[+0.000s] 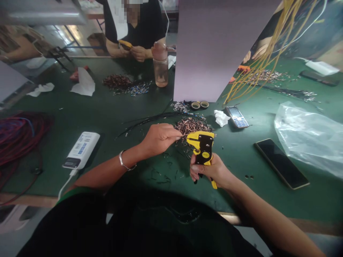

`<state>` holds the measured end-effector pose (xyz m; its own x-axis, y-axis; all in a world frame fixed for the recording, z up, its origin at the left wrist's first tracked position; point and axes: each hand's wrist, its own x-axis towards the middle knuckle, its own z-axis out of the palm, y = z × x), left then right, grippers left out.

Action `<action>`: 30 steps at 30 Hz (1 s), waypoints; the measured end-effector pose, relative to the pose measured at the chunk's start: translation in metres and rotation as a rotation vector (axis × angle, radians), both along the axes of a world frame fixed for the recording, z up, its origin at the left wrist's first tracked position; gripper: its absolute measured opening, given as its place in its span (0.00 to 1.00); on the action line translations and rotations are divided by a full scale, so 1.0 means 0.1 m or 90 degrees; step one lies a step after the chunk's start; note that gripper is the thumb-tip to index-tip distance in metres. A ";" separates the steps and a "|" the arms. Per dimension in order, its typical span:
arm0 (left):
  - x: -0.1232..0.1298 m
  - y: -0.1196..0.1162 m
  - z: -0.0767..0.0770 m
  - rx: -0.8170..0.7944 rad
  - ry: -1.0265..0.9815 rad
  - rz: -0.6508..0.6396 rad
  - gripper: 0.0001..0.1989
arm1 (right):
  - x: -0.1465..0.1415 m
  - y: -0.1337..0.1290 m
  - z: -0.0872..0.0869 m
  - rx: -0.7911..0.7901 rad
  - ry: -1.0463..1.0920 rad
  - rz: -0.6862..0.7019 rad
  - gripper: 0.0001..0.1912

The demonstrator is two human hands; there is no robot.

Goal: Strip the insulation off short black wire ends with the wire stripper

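Your right hand point(213, 171) closes around a yellow wire stripper point(203, 146) near the bench's point(241, 200) front edge. Your left hand point(158, 139) pinches something, perhaps a wire, beside a large heap of copper-ended wire pieces point(191, 126); black wires point(152, 119) lie beyond.

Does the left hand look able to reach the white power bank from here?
Probably yes: the left hand sits near the white power bank on the green work mat, with only thin black wires between them.

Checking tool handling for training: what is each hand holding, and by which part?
The right hand grips a yellow wire stripper by its handles. The left hand is pinched near its head; whether it holds anything cannot be told.
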<state>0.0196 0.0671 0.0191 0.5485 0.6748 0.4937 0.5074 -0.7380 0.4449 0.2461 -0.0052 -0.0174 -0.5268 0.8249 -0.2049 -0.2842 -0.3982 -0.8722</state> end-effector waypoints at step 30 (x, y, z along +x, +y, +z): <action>0.07 -0.02 -0.13 -0.003 0.018 0.018 0.11 | -0.07 0.03 -0.04 -0.027 -0.104 -0.116 0.13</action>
